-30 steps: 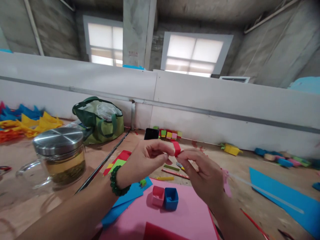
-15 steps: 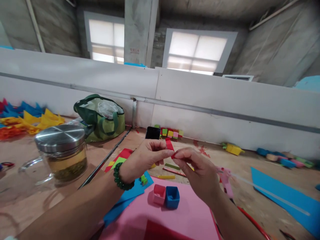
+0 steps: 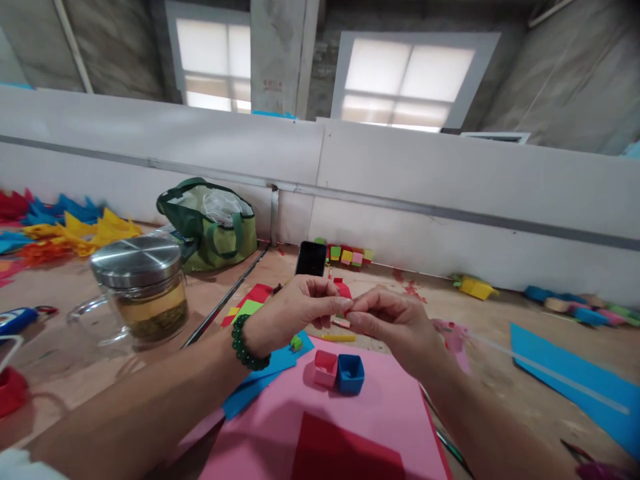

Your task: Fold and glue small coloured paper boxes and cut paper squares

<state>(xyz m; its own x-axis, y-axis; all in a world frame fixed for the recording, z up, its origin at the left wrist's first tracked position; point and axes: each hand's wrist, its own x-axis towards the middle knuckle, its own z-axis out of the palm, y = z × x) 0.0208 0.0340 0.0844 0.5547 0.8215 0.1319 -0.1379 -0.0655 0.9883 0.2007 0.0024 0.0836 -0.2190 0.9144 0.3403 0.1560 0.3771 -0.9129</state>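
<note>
My left hand [image 3: 313, 303], with a green bead bracelet at its wrist, pinches a small red strip [image 3: 343, 288] in front of me. Its lower end sits between my fingertips, partly hidden by them. My right hand [image 3: 387, 317] meets the left one there, thumb and forefinger closed on the same strip. Below the hands, a small pink box [image 3: 325, 368] and a blue box [image 3: 351, 374] stand side by side, open at the top, on a pink sheet [image 3: 390, 407]. A dark red sheet [image 3: 345, 453] lies nearer to me on it.
On the left are a lidded glass mug [image 3: 150, 300], a green bag [image 3: 220, 230] and yellow paper shapes [image 3: 100, 230]. A phone [image 3: 311, 259] lies behind the hands. To the right are a pink glue gun [image 3: 456, 340] and a blue sheet [image 3: 570, 380].
The view has shifted, bringing a blue tool and a red object in at the left edge. The red strip now looks curved, and my fingertips remain together at it.
</note>
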